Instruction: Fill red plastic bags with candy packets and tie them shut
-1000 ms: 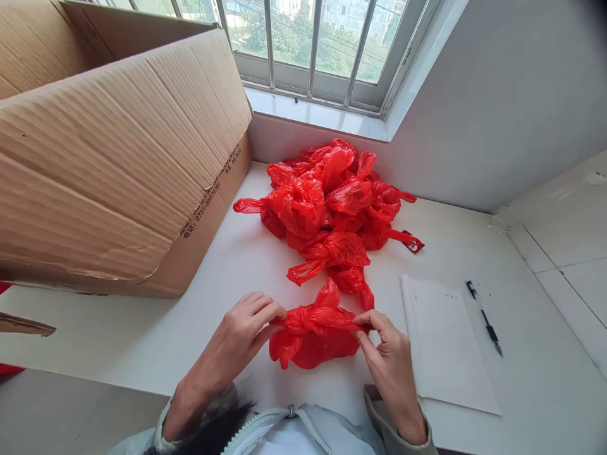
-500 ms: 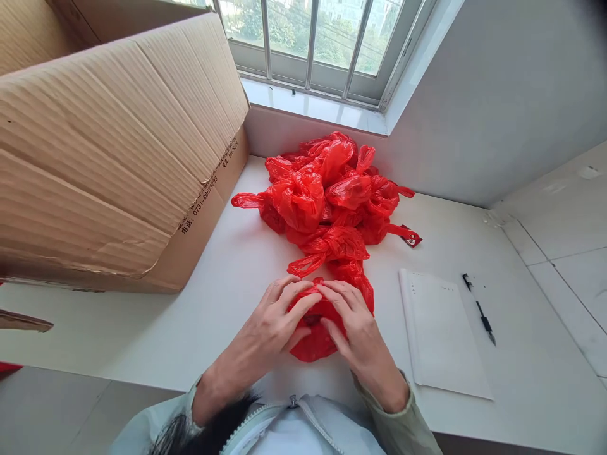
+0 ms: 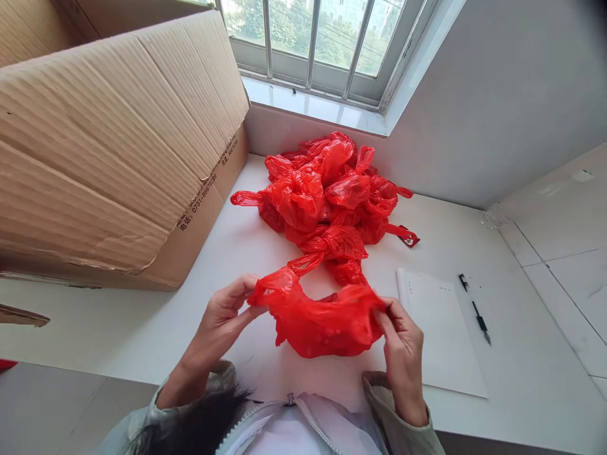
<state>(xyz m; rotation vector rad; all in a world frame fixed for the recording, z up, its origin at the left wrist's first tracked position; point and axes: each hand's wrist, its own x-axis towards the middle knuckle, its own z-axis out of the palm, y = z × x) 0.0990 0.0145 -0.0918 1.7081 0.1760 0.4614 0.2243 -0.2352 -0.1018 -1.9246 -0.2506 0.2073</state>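
Observation:
A red plastic bag (image 3: 327, 328) is stretched wide between my two hands, low over the front of the table, its mouth partly spread. My left hand (image 3: 225, 319) pinches one side of it between thumb and fingers. The opposite side is gripped by my right hand (image 3: 403, 344). Something darker shows inside the bag's opening, too hidden to name. Just beyond lies a heap of knotted red plastic bags (image 3: 303, 196), the nearest one close to the bag I hold.
On the left a large cardboard box (image 3: 118, 145) stands on the white table (image 3: 208, 259). To the right lie a paper pad (image 3: 439, 335) and a black pen (image 3: 480, 319). A small dark packet (image 3: 408, 236) sits by the heap. A barred window (image 3: 308, 50) is behind.
My hands have moved apart from close together over the bag. Each now holds a side of it, and the bag is pulled out wide and raised slightly.

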